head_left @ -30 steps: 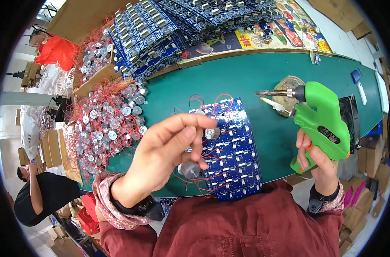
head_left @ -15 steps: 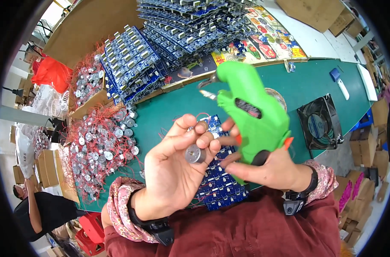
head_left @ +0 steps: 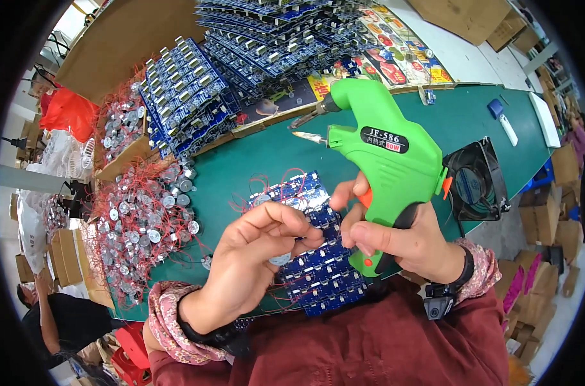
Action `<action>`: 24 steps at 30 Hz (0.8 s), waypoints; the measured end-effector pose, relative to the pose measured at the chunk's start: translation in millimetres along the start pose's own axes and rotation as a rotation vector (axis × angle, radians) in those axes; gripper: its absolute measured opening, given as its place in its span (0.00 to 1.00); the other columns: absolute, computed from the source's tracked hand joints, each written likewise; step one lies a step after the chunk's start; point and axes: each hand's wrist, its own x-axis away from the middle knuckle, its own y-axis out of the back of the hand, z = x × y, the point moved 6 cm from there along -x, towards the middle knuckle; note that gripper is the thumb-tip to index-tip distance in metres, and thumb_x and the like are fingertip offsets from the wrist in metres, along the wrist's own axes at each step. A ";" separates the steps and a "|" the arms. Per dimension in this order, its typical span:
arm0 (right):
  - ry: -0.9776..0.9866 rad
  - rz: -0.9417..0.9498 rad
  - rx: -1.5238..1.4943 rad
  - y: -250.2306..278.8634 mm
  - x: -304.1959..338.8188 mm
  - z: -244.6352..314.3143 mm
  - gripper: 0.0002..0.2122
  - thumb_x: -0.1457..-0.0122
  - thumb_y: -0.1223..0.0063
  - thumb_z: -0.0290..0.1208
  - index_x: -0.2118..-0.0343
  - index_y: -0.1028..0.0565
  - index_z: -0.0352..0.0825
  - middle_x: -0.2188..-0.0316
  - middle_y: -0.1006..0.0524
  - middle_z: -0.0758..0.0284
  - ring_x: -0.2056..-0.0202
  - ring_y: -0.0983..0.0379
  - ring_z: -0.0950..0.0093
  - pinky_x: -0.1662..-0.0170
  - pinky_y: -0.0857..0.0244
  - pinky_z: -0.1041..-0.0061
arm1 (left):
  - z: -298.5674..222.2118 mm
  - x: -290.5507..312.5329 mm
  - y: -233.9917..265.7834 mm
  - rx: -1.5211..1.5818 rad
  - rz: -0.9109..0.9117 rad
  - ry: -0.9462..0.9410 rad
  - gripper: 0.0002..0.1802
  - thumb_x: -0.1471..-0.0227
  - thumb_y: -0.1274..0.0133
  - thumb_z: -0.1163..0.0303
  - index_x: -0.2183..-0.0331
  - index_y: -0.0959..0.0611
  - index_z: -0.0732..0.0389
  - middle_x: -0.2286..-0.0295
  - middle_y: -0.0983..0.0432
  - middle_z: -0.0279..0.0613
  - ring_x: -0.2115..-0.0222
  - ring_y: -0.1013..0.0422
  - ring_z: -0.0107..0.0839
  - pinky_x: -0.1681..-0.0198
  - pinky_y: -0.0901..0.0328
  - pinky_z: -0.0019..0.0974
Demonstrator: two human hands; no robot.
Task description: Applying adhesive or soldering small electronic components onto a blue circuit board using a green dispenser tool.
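Observation:
My right hand [head_left: 421, 241] is wrapped round the handle of a green soldering gun [head_left: 395, 167], fingers by its orange trigger. The gun's metal tip points left, over the green table. My left hand [head_left: 241, 264] is closed, with a small round silver motor [head_left: 280, 259] partly showing between the curled fingers and the palm. Beneath both hands lies a blue circuit board panel [head_left: 324, 283] with rows of small parts. Thin red wires run along its left side. The hands partly cover this panel.
A heap of small motors with red wires [head_left: 144, 225] lies at left. Stacks of blue circuit boards [head_left: 189, 83] stand at the back. On the right are a black fan [head_left: 479, 183] and a blue-and-white tool [head_left: 508, 125]. A person in black [head_left: 74, 315] is at far left.
My left hand has turned and curled, so the motor is now mostly covered. The soldering gun has shifted a little right and up, still in my right hand.

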 end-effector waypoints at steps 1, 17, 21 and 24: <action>-0.007 -0.010 -0.024 -0.5 1.0 -0.6 0.17 0.46 0.43 0.17 0.54 0.34 0.31 0.60 0.27 0.60 0.67 0.24 0.77 0.71 0.31 0.82 | 0.0 0.6 3.2 -0.047 -0.022 0.022 0.10 0.48 0.56 0.86 0.63 0.24 0.66 0.66 0.24 0.43 0.60 0.27 0.31 0.52 0.33 0.34; -0.097 -0.032 0.135 28.1 16.3 -5.2 0.19 0.47 0.44 0.27 0.52 0.34 0.33 0.54 0.34 0.56 0.69 0.27 0.71 0.75 0.35 0.81 | -8.1 23.5 5.5 -1.375 -0.032 -0.505 0.15 0.60 0.38 0.81 0.65 0.18 0.62 0.61 0.29 0.43 0.64 0.29 0.37 0.62 0.32 0.36; -0.059 -0.022 0.051 43.3 30.6 -6.2 0.19 0.45 0.46 0.24 0.50 0.34 0.29 0.54 0.33 0.58 0.69 0.27 0.73 0.75 0.37 0.81 | -1.2 22.6 -2.4 -1.474 -0.033 -0.676 0.14 0.61 0.36 0.77 0.67 0.18 0.62 0.66 0.27 0.40 0.68 0.29 0.36 0.66 0.33 0.38; -0.037 -0.063 0.054 51.1 37.0 -4.8 0.20 0.45 0.45 0.26 0.50 0.34 0.29 0.56 0.33 0.57 0.71 0.26 0.72 0.76 0.37 0.79 | -3.3 20.3 -2.8 -1.623 -0.078 -0.831 0.15 0.61 0.35 0.73 0.67 0.18 0.59 0.72 0.25 0.35 0.71 0.29 0.33 0.70 0.35 0.35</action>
